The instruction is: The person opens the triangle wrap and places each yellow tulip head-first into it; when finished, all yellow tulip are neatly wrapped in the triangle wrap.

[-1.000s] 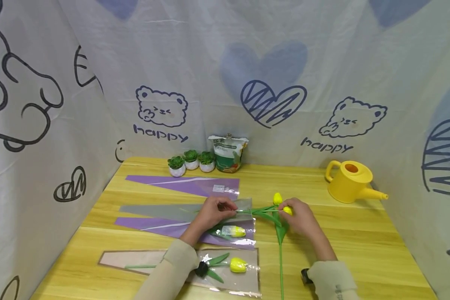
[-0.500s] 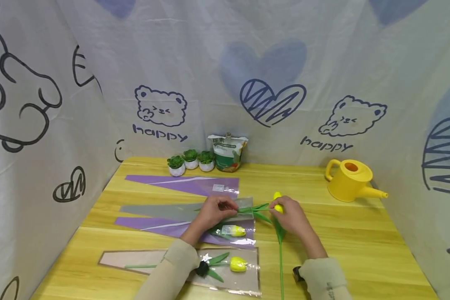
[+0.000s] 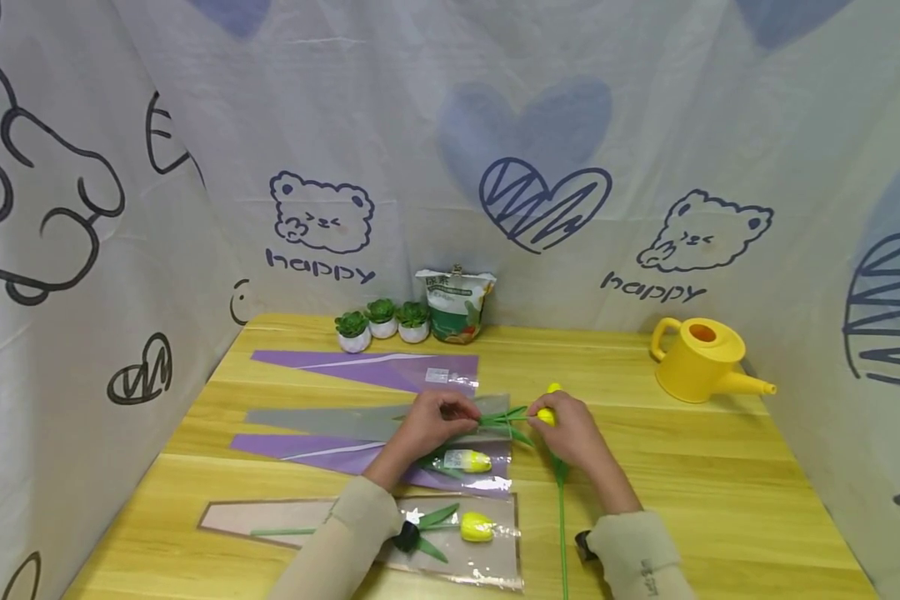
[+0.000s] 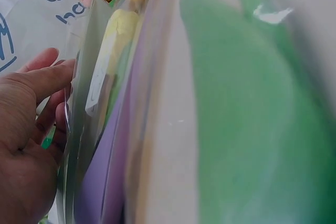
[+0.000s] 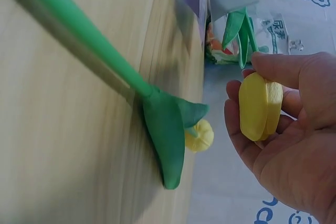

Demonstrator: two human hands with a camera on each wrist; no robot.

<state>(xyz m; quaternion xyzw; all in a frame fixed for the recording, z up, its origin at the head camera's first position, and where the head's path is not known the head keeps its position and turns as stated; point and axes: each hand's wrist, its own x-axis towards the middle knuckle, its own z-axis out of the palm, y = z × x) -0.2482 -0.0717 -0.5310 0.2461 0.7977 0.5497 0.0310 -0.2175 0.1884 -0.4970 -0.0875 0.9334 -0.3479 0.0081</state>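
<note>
Leaves now slipping past the sleeve's mouth

In the last second my right hand [image 3: 570, 429] has carried the yellow tulip [image 3: 546, 417] leftward, so that its leaves, which lay mostly outside the grey sleeve [image 3: 322, 420], are now partly within its mouth. My left hand [image 3: 438, 421] has hardly shifted, its thumb and fingers pinching the film near that mouth. To my mind the wrapping of this flower is well along, with the leaf tips and bloom left to bring inside. How far the stem runs down the sleeve I can't honestly say; the film is cloudy and my left hand covers part of it.

From the head I can't make out my right grip well, but the right wrist view gives it: thumb and fingers clamped just beneath the bloom, which sits over my palm. That view also shows the whole bloom of the loose tulip [image 5: 165, 135] lying on the table [image 5: 68, 145]; from above, my hand hides most of it. Only the head view sets out the full row, with the purple sleeve [image 3: 307, 448] and the pink sleeve [image 3: 495, 558] nearer me, each already holding a yellow flower.
</note>
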